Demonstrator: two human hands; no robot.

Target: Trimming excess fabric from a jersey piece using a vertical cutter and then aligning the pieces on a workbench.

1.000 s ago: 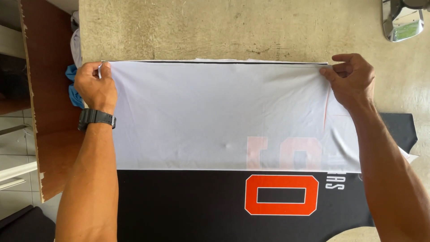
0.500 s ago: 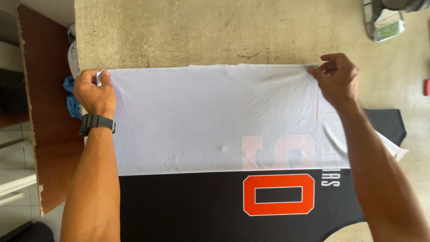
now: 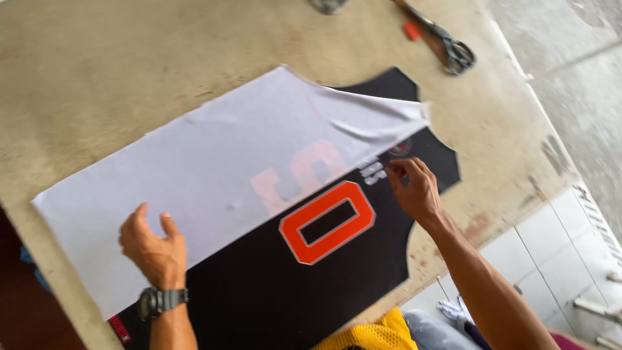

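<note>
On the worn tan table (image 3: 129, 78), seen from the head camera:

Black jersey panel (image 3: 259, 285): lies flat on the table, with a large orange outlined numeral (image 3: 327, 222) on its face and small white lettering (image 3: 372, 172) just left of the right fingertips. A small red tag (image 3: 119, 328) sits at its lower left corner, below the wrist watch.

White sheet (image 3: 194, 162): spread over the far half of the panel, beyond both sets of fingertips; a second orange numeral shows faintly through it. Its corner above the right fingers is turned back, baring black cloth.

Left hand (image 3: 154, 251): hovers over the near edge of the sheet, fingers loosely curled and apart, holding nothing. Black wrist watch (image 3: 162, 300) on that wrist.

Right hand (image 3: 414, 188): fingers (image 3: 396, 170) bent together, tips down on the black cloth at the sheet's edge; whether they pinch anything cannot be told.

Scissors (image 3: 447, 42): far beyond the right fingers, near the table's edge, a small red object (image 3: 412, 30) just beside them.

Yellow mesh garment (image 3: 372, 336): below the table edge, nearer than both wrists.
</note>
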